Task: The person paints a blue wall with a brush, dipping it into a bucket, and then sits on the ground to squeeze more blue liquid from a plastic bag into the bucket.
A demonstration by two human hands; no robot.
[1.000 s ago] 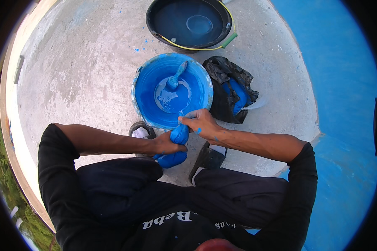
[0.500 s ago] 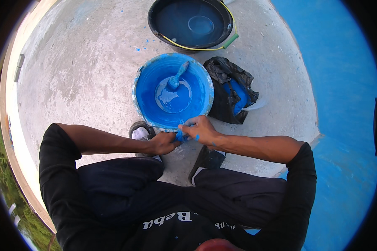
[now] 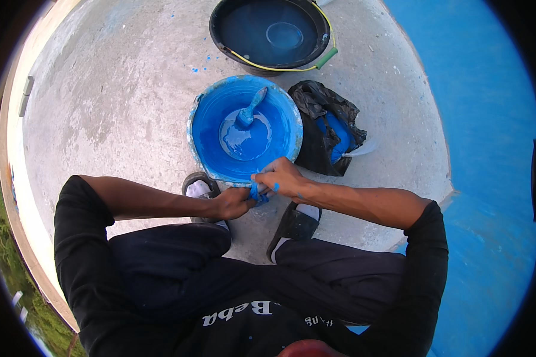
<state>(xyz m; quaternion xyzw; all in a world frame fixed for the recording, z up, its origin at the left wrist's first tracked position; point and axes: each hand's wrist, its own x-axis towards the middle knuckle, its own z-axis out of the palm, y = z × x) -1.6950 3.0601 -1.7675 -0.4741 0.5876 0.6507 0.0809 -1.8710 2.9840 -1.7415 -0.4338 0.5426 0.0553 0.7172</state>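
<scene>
Just over the near rim of a blue-coated bucket (image 3: 205, 125), both my hands are closed on a small, limp blue piece (image 3: 257, 195); I cannot tell if it is plastic or cloth. My left hand (image 3: 233, 204) grips it from the left, fingers curled. From the right, my right hand (image 3: 281, 178) pinches its upper part, with blue smears on the skin. A blue-stained paintbrush (image 3: 253, 107) leans inside the bucket, bristles down by a shallow pool of blue paint (image 3: 244, 140). Right of the bucket, a crumpled black plastic bag (image 3: 311, 95) lies open around a blue bundle (image 3: 338, 134).
Beyond the paint bucket stands a black bucket (image 3: 219, 27) of murky liquid, with a yellow handle and green grip. A blue painted wall (image 3: 488, 119) rises on the right. Blue drops spot the concrete floor (image 3: 119, 113). My sandalled feet flank the bucket's near side.
My right hand has shifted slightly up and left, its fingers closing further over the blue piece. The left hand stays almost still; buckets, brush and bag have not moved.
</scene>
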